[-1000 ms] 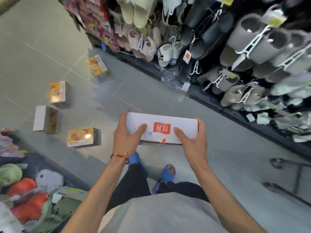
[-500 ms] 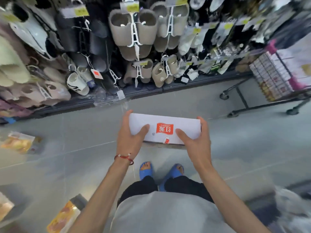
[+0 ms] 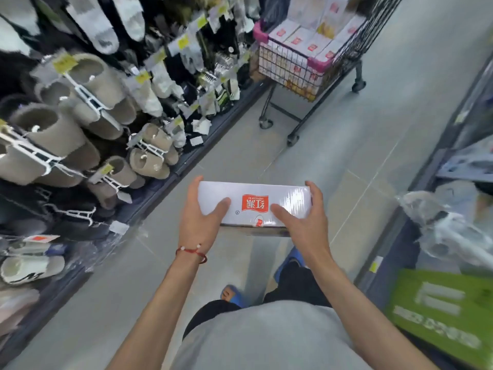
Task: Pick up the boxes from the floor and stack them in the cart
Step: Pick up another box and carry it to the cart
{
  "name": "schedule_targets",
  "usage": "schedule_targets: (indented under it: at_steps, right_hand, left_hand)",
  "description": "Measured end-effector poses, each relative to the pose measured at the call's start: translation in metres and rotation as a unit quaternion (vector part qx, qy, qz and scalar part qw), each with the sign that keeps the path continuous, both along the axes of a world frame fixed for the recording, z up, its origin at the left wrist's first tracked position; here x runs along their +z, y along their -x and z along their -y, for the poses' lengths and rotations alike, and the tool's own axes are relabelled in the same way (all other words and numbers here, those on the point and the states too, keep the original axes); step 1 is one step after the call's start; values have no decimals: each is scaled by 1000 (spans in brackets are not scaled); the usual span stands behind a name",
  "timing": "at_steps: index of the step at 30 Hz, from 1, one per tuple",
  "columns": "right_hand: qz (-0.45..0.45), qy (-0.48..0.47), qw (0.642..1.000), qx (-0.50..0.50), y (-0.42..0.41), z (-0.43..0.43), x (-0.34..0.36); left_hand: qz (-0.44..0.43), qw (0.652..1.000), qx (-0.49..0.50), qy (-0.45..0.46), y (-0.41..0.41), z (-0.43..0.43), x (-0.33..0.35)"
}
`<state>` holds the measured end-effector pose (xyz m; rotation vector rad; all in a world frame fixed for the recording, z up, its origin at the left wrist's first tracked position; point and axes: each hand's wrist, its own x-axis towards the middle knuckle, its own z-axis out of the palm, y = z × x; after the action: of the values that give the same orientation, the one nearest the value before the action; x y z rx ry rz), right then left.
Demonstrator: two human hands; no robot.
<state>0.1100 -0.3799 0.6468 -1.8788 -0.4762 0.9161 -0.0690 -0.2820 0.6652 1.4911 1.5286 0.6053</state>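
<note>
- Your left hand (image 3: 200, 220) grips the left end of the white box (image 3: 256, 201), and your right hand (image 3: 301, 220) grips the right end. Each thumb lies on the top face, with the fingers curled round the end and the far edge.
- The box sits level between your hands, held in the air in front of your waist and clear of the floor (image 3: 266, 161).
- It looks like stiff card under a glossy film that catches the light. Judge it rigid but slick, and squeeze inward from both ends rather than trusting the thumbs alone.
- Your hands show no strain, so it is probably light to moderate. The contents cannot be told, so set it down rather than drop it.
- The cart (image 3: 288, 68) stands well ahead of your hands and a little to the right, with similar boxes (image 3: 301, 40) piled up to its rim.
- Keep the end grip, so the box can be lowered flat onto that stack.
</note>
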Motion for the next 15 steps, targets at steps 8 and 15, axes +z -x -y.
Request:
schedule_targets:
  at_steps: [8,15]
  right_hand:
    - [8,-11,999,-50,-173,-19,6]
    - [21,1,996,-87,-311,-49,16]
  left_hand:
    - [6,998,-64,0,-187,-42,6]
    - [14,995,-103,-5,-338,-84,10]
